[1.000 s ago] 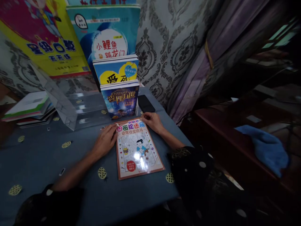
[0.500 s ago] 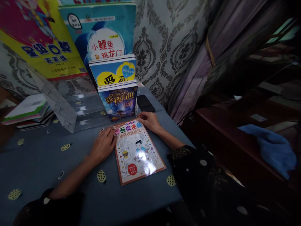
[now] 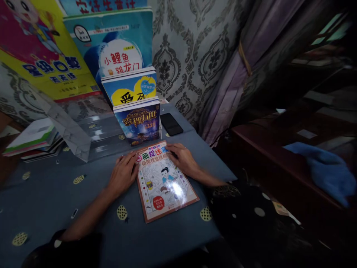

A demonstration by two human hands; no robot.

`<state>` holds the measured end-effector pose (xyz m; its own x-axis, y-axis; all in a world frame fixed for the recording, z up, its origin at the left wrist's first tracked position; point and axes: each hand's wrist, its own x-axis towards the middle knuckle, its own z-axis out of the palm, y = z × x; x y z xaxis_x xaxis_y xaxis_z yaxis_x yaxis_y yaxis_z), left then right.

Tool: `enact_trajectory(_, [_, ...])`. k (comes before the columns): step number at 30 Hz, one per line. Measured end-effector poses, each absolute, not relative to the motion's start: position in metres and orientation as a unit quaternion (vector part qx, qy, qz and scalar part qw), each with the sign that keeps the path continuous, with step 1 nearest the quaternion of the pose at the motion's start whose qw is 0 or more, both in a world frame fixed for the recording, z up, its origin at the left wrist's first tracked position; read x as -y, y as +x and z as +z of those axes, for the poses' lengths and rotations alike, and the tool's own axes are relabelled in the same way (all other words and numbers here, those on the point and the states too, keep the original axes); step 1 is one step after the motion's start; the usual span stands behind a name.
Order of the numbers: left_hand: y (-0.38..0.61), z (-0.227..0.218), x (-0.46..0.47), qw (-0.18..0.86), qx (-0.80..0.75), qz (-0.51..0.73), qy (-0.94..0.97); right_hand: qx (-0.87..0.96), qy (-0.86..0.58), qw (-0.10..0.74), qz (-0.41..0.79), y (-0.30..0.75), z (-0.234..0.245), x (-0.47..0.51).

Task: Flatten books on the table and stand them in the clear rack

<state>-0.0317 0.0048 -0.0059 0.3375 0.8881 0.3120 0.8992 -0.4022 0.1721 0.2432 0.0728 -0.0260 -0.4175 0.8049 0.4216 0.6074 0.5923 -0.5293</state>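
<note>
A thin picture book (image 3: 160,193) with a glossy cover, orange border and colourful title lies flat on the table. My left hand (image 3: 122,175) rests beside its upper left edge, fingers stretched out and their tips touching the border. Across the book's upper right edge lies my right hand (image 3: 182,158), open, its slightly bent fingers on the cover and over the end of the title. Neither hand lifts the book. Glare hides part of the cover picture.
Behind stand upright books, a purple one (image 3: 142,121) in front, on a clear acrylic stand (image 3: 75,136). A black phone (image 3: 171,124) lies to their right. Stacked books (image 3: 33,137) sit at left. Right of the table is a dark red bench (image 3: 259,145) with a blue cloth (image 3: 326,167).
My right hand has left the book's top right corner and moved down its right edge, its fingers now over the cover. My left hand stays about where it was. The view shifts slightly.
</note>
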Motion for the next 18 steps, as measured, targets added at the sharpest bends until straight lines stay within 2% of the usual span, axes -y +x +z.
enact_trajectory(7, [-0.03,-0.003,-0.014,-0.026,0.529,-0.178,-0.829,0.853,-0.409,0.31,0.1,0.242,-0.031,-0.067])
enact_trajectory(18, [-0.006,0.002,-0.038,-0.054,0.497,-0.172,-0.849,0.855,-0.41,0.3,0.106,0.242,-0.028,-0.065])
